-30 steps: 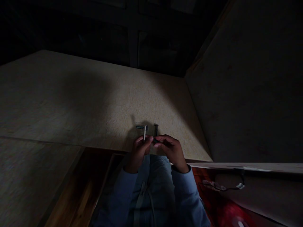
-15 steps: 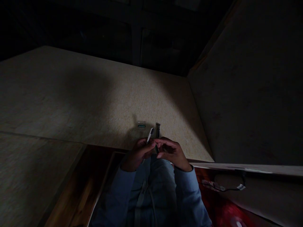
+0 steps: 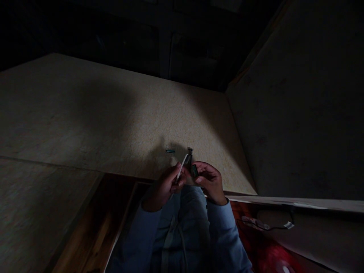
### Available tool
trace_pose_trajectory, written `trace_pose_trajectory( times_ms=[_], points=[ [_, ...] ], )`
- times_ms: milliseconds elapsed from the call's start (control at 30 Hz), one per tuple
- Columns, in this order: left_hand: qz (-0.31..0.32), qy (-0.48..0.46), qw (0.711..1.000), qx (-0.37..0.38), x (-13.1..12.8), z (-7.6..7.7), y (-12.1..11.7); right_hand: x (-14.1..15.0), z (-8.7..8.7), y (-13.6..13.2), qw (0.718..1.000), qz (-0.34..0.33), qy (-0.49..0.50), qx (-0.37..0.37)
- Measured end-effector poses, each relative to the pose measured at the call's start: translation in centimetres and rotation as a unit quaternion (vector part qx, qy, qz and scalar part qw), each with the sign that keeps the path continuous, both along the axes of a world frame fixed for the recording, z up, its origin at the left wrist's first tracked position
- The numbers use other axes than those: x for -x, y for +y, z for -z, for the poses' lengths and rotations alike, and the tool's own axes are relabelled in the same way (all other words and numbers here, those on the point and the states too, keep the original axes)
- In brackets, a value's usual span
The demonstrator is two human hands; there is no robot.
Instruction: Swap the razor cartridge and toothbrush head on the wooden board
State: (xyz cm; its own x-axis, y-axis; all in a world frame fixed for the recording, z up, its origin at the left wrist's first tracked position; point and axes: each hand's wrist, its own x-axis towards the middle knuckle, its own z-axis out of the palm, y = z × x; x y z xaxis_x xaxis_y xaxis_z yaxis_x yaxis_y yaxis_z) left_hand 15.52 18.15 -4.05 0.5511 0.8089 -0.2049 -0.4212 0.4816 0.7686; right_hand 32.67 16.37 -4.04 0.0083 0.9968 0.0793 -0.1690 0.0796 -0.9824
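My left hand [image 3: 167,184] is closed around the handle of a slim white toothbrush [image 3: 182,167], its head tilted up and to the right. Between the thumb and fingers of my right hand [image 3: 211,181] sits a small dark-green razor cartridge [image 3: 195,170]. Both hands are close together above the near edge of the stone-patterned counter. Just beyond them a razor [image 3: 190,151] lies on the surface, its head pointing away and its handle partly hidden by my right fingers. To its left is a green cartridge in a small clear case [image 3: 170,150].
The pale counter [image 3: 142,113] extends far to the left and back, with a dark window [image 3: 131,41] behind it. A wall [image 3: 295,106] rises on the right. Below right are a black cord [image 3: 273,228] and a red cloth [image 3: 273,254]. The scene is dim.
My hands have moved slightly apart. The cartridge has come into clear view in my right fingers, and the toothbrush has turned, with its head farther right.
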Motion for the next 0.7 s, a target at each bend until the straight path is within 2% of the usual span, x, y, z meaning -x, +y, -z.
trace_pose_trajectory(
  times_ms=[133,300,500,600,700],
  points=[
    [-0.017,0.073,0.996,-0.039,-0.2,-0.8,-0.4,0.1,0.1,0.1,1.000,0.025,-0.010,0.000],
    [-0.020,0.113,0.991,-0.075,-0.5,-1.3,-0.9,0.0,0.0,0.1,0.998,0.061,-0.024,-0.008],
    [0.006,0.190,0.963,-0.189,0.3,-2.0,-1.7,-0.5,-0.4,0.0,0.997,0.071,-0.038,-0.007],
    [0.026,0.199,0.960,-0.197,0.4,-2.3,-1.8,-0.5,-0.5,0.0,0.997,0.069,-0.028,-0.016],
    [0.003,0.192,0.966,-0.173,0.0,-2.0,-1.5,-0.4,-0.5,0.0,0.998,0.064,-0.019,-0.017]
  ],
)
